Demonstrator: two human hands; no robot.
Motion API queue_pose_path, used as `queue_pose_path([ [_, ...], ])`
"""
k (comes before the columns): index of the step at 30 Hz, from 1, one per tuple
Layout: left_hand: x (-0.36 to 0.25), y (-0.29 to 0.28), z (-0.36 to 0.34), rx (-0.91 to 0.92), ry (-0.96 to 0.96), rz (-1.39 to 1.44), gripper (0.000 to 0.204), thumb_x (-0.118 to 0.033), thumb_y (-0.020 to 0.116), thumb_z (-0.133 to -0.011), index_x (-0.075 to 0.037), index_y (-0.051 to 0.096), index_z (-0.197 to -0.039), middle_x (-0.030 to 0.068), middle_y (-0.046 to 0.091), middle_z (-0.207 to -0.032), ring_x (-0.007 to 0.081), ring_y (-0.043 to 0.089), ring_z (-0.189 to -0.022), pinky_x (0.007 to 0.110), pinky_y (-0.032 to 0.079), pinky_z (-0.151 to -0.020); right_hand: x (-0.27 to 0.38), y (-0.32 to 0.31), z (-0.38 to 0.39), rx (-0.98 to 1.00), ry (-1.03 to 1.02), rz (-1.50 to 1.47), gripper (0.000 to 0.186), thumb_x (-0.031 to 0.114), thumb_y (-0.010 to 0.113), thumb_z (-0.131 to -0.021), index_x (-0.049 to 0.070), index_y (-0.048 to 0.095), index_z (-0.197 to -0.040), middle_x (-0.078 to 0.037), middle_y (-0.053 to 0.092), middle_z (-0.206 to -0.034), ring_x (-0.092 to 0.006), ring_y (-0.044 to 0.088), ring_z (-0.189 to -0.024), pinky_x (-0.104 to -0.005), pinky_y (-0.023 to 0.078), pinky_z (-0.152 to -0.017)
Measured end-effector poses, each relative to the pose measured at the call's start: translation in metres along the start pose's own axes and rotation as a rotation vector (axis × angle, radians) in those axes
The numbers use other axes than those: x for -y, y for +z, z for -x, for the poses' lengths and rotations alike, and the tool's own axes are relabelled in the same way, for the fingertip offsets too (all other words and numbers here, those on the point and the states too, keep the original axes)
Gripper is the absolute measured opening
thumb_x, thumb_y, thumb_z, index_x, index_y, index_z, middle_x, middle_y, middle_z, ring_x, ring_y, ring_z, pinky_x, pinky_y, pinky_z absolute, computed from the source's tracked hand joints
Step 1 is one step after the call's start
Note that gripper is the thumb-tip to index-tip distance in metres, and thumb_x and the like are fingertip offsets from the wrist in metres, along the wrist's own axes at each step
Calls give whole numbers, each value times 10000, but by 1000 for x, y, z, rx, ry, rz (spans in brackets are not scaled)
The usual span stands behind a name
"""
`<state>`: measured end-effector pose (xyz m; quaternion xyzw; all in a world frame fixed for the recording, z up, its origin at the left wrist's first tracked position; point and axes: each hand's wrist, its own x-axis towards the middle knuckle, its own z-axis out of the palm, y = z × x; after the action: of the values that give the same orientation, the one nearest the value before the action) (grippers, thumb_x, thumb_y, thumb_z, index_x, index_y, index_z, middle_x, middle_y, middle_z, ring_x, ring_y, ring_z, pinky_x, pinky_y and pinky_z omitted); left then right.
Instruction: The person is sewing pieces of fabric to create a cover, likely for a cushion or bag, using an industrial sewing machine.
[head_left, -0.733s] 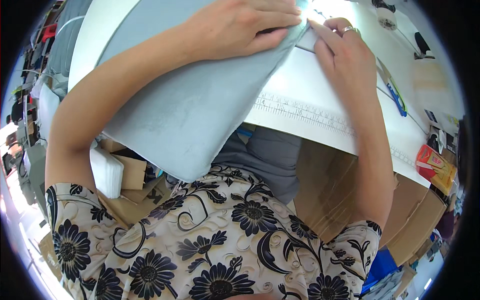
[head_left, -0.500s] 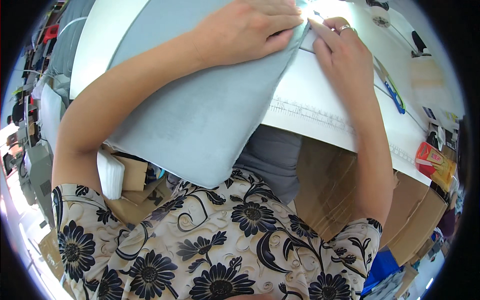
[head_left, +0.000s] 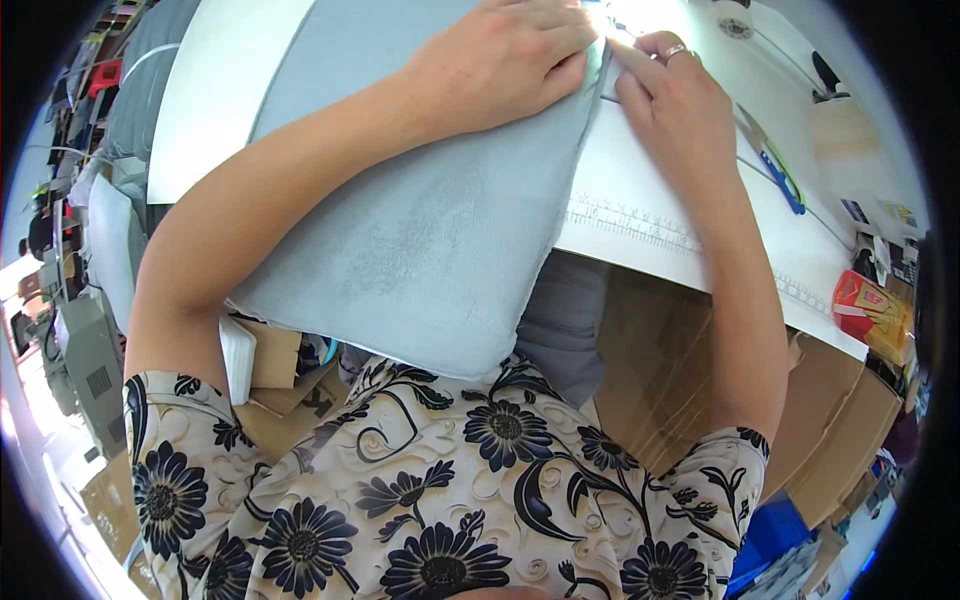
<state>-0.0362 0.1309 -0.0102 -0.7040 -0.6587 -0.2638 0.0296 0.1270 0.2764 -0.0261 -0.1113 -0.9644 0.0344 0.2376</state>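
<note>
A piece of soft grey fabric (head_left: 430, 240) lies over the white tabletop, and its near end hangs past the front edge towards my lap. My left hand (head_left: 505, 70) rests flat on the fabric near its right edge, palm down, fingers reaching towards a brightly lit spot at the top. Across from it, my right hand (head_left: 680, 105), with a ring on one finger, has its fingers bent and drawn together at the fabric's edge. Glare and the hand itself hide the fingertips' exact hold. The lit metal part (head_left: 605, 15) by the fingers is too washed out to make out.
Blue-and-green-handled scissors (head_left: 782, 180) lie right of my right hand. A printed measuring scale (head_left: 640, 225) runs along the table's front. A red-and-yellow package (head_left: 872, 312) stands at the right end. Cardboard boxes (head_left: 820, 430) sit below; bundled grey cloth (head_left: 150, 90) is at the left.
The fabric's near end has shifted right and turned a little straighter. Both hands stay beside the lit spot, and the whole view has shifted slightly.
</note>
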Motion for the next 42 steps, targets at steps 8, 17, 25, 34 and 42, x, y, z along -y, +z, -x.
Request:
queue_pose_path([
  [8, 10, 5, -9, -48, 22, -11, 302, -163, 542, -936, 83, 647, -1075, 243, 663, -1169, 347, 606, -1185, 448, 420, -1062, 2, 3, -1, -17, 2, 22, 228, 161, 596, -895, 147, 731, -1078, -53, 663, -976, -242, 671, -835, -372, 566, -723],
  [17, 12, 8, -20, -27, -4, 12, 275, -161, 534, -936, 75, 637, -1034, 240, 665, -1138, 346, 595, -1191, 463, 404, -1068, -2, 4, 0, -13, 11, 13, 217, 165, 602, -895, 151, 732, -1069, -44, 655, -971, -239, 662, -831, -366, 562, -718],
  [25, 10, 3, -13, 93, -73, -180, 335, -200, 590, -960, -44, 656, -1249, 123, 624, -1337, 263, 568, -1267, 407, 437, -1068, 2, 4, -2, -14, 1, -13, 209, 155, 611, -879, 137, 736, -1045, -56, 656, -967, -248, 655, -833, -372, 555, -733],
  [34, 44, 7, 44, -20, 4, -110, 337, -247, 567, -974, -61, 664, -1238, 129, 660, -1264, 270, 591, -1224, 402, 444, -1051, 3, -6, 15, 16, 138, -348, 259, 67, 612, -880, 103, 730, -1108, -90, 675, -1025, -246, 656, -804, -348, 538, -698],
  [42, 99, -16, -24, 125, -6, -239, 332, -332, 521, -962, -52, 690, -1014, 203, 694, -1042, 376, 655, -980, 488, 498, -901, 104, -38, 88, 471, 466, -1047, 224, 149, 569, -1005, -21, 708, -1052, -99, 719, -856, -137, 688, -717, -275, 512, -610],
])
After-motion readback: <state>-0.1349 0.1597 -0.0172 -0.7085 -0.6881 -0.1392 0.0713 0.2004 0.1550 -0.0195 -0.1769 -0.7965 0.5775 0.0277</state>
